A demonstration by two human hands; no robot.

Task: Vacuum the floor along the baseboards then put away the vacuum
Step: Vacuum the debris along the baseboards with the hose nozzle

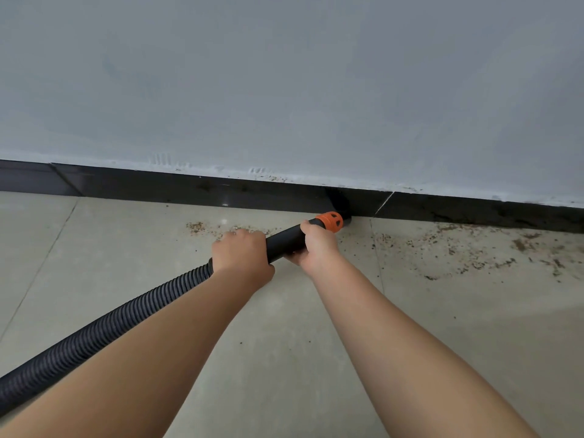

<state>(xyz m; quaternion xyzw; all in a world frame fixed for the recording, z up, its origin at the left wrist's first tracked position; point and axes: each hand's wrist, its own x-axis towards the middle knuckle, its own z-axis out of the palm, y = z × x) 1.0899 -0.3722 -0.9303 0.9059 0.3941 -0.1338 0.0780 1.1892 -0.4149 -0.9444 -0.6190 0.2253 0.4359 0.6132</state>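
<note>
A black ribbed vacuum hose (104, 330) runs from the lower left up to a smooth black handle tube (286, 240) with an orange collar (330, 221). Its black tip (346, 220) touches the floor at the foot of the black baseboard (189, 191). My left hand (240, 252) grips the tube where the ribbed hose ends. My right hand (316, 245) grips the tube just behind the orange collar. Brown crumbs (467, 248) lie scattered on the floor to the right of the tip, and a smaller patch of crumbs (205, 227) lies to the left.
A pale grey wall (284, 90) fills the upper half above the baseboard. The floor is large beige tiles (474, 343) with thin joints. The vacuum's body is out of view.
</note>
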